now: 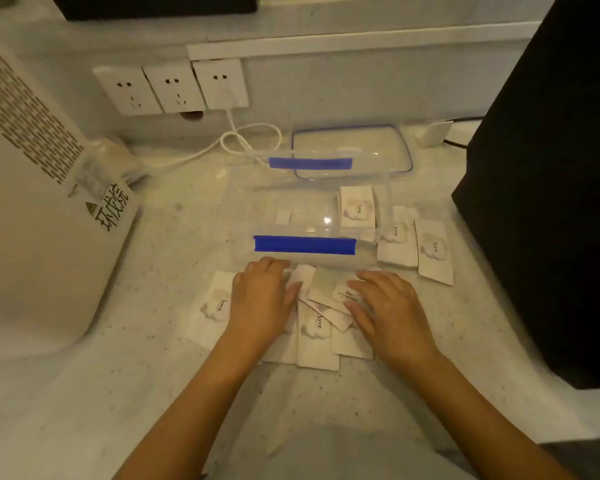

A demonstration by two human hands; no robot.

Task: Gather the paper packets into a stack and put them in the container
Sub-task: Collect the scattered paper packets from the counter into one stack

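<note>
A view from above of a pale speckled desk, with two bare forearms reaching in from the near edge. Both hands lie flat, palms down, fingers spread loosely, on a loose heap of white paper packets at the near centre of the desk. The left hand covers the left part of the heap; the right hand covers the right part. Neither hand grips anything; they press or rest on the packets. The packets overlap at different angles, and several show a small pale drawing with the word "love".

Just beyond the hands stands a clear plastic container with blue clips on its near and far sides. It is open. One packet shows at its right end, but whether it lies inside cannot be told through the clear wall. To the right of the container, two or three more packets lie on the desk, touching each other.

Behind the container lies its clear lid, edged in blue. Further left, a white cable loops down from a row of wall sockets. A white appliance fills the left side, and a black box the right.
</note>
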